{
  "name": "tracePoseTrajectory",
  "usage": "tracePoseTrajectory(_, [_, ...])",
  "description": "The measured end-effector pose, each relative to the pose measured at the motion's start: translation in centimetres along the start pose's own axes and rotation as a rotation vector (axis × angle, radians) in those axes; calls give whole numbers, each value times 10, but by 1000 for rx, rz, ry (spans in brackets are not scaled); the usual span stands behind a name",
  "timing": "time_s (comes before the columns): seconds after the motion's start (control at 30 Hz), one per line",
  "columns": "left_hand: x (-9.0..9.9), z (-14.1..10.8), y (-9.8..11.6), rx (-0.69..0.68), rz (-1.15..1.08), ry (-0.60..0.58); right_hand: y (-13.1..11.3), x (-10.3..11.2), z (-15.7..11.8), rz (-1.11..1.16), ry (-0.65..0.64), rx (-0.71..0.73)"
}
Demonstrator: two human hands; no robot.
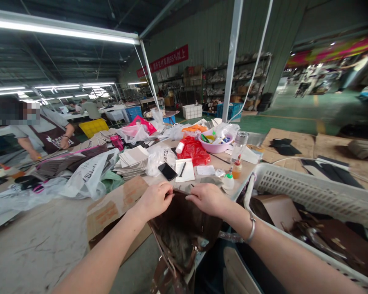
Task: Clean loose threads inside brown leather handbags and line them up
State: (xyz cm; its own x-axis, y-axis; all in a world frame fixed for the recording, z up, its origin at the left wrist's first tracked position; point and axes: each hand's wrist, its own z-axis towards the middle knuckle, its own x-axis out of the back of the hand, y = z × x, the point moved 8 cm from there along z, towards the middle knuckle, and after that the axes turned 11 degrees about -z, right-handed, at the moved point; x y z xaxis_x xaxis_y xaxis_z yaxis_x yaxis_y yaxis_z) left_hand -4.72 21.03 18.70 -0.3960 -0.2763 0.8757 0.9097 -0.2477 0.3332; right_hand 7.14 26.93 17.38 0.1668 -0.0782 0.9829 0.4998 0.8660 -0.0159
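Observation:
A dark brown handbag (184,228) hangs open-mouthed in front of me at the table's edge, its inside facing up towards me. My left hand (158,200) pinches the far rim of the bag on its left side. Further right along that same rim, my right hand (210,199) is closed on the edge, with a bracelet on the wrist. The bag's handles (168,277) dangle at the near side, close to the bottom of the view. Both hands partly cover the rim, and the bag's outer far face is hidden.
A white plastic basket (294,179) holding brown bags stands at right. Cardboard (119,204) lies left of the bag. Beyond are a phone (167,172), a notepad (185,170), small bottles (228,181), a red plastic bag (194,151) and a pink basin (216,147). A co-worker (49,130) stands at left.

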Motion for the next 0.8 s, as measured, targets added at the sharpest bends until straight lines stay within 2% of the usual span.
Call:
tracePoseTrajectory(0.33, [1,6,-11,123,-40,29,1,4,-2,82,52,50])
tracePoseTrajectory(0.47, [2,6,-12,141,-41,40,0,2,1,102,13,51])
tracePoseTrajectory(0.8, [0,3,-18,139,2,35,-20,2,28,-32,-85,95])
